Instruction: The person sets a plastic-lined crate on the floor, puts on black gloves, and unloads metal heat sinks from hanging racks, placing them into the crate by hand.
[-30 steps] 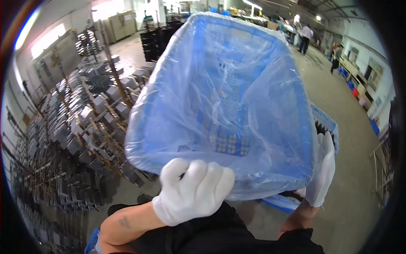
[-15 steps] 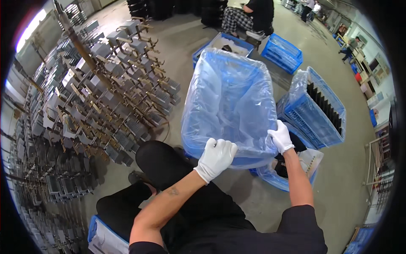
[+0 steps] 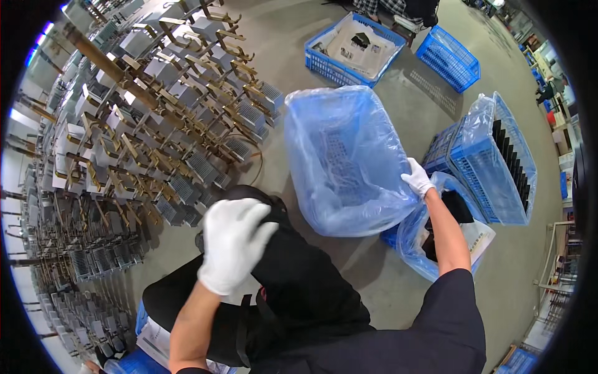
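A blue plastic crate lined with a clear plastic bag is in front of me, its inside facing up toward me. My right hand, in a white glove, is closed on the crate's right rim, over the folded liner. My left hand, gloved in white too, is raised over my knee, away from the crate. Its fingers are apart and nothing shows in them. Under my right forearm sits another bag-lined crate with dark parts and printed paper in it.
At the left stands a rack hung with many grey finned metal parts. Farther off is a paper-lined blue crate, near a seated person. A blue crate and a lined crate of dark plates stand at the right.
My left hand has let go of the lined crate's near rim and moved left over my knee. My right hand still grips the rim. The view has shifted, showing more of the paper-lined crate.
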Demonstrator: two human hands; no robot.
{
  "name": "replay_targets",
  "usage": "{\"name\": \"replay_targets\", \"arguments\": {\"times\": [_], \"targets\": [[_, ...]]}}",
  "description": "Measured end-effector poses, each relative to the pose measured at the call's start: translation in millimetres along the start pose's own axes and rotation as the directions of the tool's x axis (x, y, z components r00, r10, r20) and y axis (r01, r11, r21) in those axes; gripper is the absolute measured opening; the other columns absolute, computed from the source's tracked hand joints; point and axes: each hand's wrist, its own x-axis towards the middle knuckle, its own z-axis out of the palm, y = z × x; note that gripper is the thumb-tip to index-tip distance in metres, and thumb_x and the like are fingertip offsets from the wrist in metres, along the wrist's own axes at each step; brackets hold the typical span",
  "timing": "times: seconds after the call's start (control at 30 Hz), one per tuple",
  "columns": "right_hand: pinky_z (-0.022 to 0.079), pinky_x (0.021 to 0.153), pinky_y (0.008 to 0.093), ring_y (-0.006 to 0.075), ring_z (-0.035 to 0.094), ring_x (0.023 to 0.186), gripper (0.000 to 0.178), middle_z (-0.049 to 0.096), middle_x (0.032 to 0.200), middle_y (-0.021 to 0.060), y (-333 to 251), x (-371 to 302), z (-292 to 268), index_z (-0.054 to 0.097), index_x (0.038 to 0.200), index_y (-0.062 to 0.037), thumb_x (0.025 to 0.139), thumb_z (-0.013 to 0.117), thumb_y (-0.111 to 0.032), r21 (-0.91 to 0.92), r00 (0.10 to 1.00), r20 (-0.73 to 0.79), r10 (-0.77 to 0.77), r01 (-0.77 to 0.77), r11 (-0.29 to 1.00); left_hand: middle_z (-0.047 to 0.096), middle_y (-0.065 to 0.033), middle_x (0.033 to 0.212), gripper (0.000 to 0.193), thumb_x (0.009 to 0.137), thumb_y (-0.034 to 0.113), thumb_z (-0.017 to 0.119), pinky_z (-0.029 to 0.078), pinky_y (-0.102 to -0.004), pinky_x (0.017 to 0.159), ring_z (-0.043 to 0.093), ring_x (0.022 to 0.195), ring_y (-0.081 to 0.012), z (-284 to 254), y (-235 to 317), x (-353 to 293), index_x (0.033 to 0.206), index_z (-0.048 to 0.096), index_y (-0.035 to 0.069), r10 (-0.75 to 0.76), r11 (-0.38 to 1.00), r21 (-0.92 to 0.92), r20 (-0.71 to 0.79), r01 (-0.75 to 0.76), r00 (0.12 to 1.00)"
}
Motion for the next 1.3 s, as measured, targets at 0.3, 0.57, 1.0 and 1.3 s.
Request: {"name": "replay_targets", "arguments": {"times": [0.3, 0.57, 1.0, 1.3], "targets": [[0.048, 0.096, 0.0402, 0.041, 0.061, 0.112, 0.051, 0.066, 0.118, 0.0224, 15.7, 34.1, 10.6, 0.056, 0.128, -0.0069, 0.078, 0.058, -0.003, -0.385, 0.98, 0.093, 0.177, -0.128, 0.914, 0.068, -0.0144, 0.11, 0.023, 0.09, 0.007, 0.07, 0.049, -0.0349, 0.095, 0.066, 0.104, -0.0266, -22.8, -73.8, -77.3, 0.111, 0.065, -0.001, -0.539, 0.842, 0.014, 0.02, 0.539, 0.842], [0.049, 0.097, 0.0416, 0.0419, 0.061, 0.115, 0.056, 0.066, 0.12, 0.0238, 6.4, 44.4, 17.1, 0.057, 0.131, -0.0131, 0.078, 0.047, 0.001, -0.433, 0.973, 0.099, 0.207, -0.145, 0.89, 0.068, -0.0157, 0.111, 0.024, 0.09, 0.009, 0.069, 0.048, -0.0353, 0.095, 0.065, 0.106, -0.0293, -37.8, -73.3, -111.0, 0.112, 0.066, -0.001, -0.623, 0.782, 0.068, 0.069, 0.62, 0.779], [0.045, 0.105, 0.0419, 0.0361, 0.055, 0.125, 0.056, 0.056, 0.136, 0.0205, -183.5, 58.9, 12.6, 0.053, 0.138, -0.0039, 0.09, 0.067, -0.03, -0.384, 0.969, -0.116, -0.219, 0.16, 0.909, 0.069, -0.0127, 0.117, 0.042, 0.094, 0.027, 0.068, 0.051, -0.0317, 0.092, 0.066, 0.105, -0.0194, -27.2, -118.1, -123.0, 0.125, 0.062, 0.0, -0.793, 0.481, -0.347, 0.219, 0.805, 0.568], [0.051, 0.094, 0.038, 0.0302, 0.066, 0.108, 0.044, 0.07, 0.115, 0.0168, -473.4, 11.4, 177.7, 0.066, 0.122, -0.0023, 0.095, 0.064, -0.036, 0.129, 0.6, 0.381, -0.704, 0.719, 0.683, 0.063, -0.0059, 0.089, 0.041, 0.089, 0.029, 0.076, 0.049, -0.0295, 0.066, 0.057, 0.072, -0.0133, 10.3, -196.4, -171.7, 0.11, 0.06, -0.002, -0.987, -0.036, -0.633, 0.145, 0.774, 0.073]]}}
